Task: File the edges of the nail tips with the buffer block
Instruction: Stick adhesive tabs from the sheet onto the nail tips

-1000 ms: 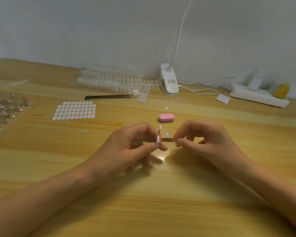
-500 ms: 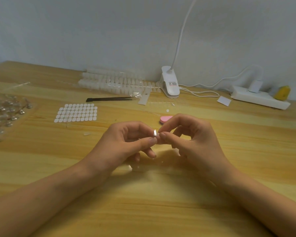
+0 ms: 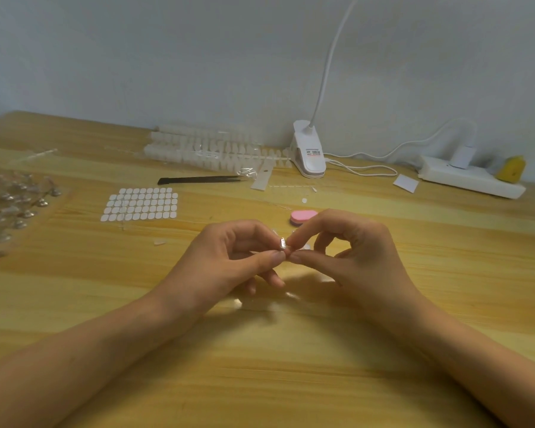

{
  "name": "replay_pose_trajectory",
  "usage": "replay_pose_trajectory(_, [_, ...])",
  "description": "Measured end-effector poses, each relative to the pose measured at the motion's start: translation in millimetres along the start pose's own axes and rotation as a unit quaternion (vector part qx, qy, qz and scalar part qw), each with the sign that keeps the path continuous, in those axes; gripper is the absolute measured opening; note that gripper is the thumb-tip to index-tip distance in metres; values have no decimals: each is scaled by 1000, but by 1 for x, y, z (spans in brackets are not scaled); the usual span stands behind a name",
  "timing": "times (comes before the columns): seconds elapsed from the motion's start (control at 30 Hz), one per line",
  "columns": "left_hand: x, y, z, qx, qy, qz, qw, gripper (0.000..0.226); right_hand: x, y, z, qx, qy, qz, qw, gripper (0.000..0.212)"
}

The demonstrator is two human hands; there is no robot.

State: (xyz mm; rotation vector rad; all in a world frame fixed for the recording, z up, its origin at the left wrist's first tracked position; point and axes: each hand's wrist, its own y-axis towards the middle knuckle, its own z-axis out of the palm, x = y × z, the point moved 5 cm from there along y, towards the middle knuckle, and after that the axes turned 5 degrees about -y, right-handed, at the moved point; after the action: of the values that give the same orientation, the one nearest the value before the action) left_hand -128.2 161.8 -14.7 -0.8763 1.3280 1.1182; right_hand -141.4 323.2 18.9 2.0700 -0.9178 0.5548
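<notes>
tip is pinched by left grip and right grip, held above bench for edge access | buffer is seen unheld just behind | filing is judged unstarted

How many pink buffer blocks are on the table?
1. The pink buffer block lies on the table just behind the right hand, which pinches a nail tip with the left hand. Another could be hidden behind the hands.

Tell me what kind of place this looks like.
Probably a home nail-craft desk: a wooden table with strips of nail tips, a sheet of adhesive tabs, a pink buffer block and a clip lamp.
</notes>
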Motion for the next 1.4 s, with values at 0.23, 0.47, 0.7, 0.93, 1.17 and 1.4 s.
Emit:
replay_pose_trajectory(0.23, [0, 0, 4, 30, 17, 12, 999, 12, 0, -2, -2, 29, 10, -4, 1000, 14])
replay_pose_trajectory(0.47, [-3, -2, 1, -2, 31, 41, 999, 13, -7, -4, -13, -50, 98, 57, 992, 17])
replay_pose_trajectory(0.7, [-3, -2, 1, 5, 65, 52, 997, 6, 3, -8, 4, -21, 132, 44, 990, 16])
replay_pose_trajectory(0.93, [-3, -1, 1, 5, 59, 54, 997, 3, 2, -9, 5, -20, 112, 42, 993, 16])
replay_pose_trajectory(1.17, [-3, -1, 1, 7, 51, 56, 997, 4, 3, -8, 6, -19, 101, 37, 994, 15])
replay_pose_trajectory(1.4, [-3, -2, 2, 4, 40, 36, 999, 22, 1, -10, 10, -11, 90, 41, 995, 10])
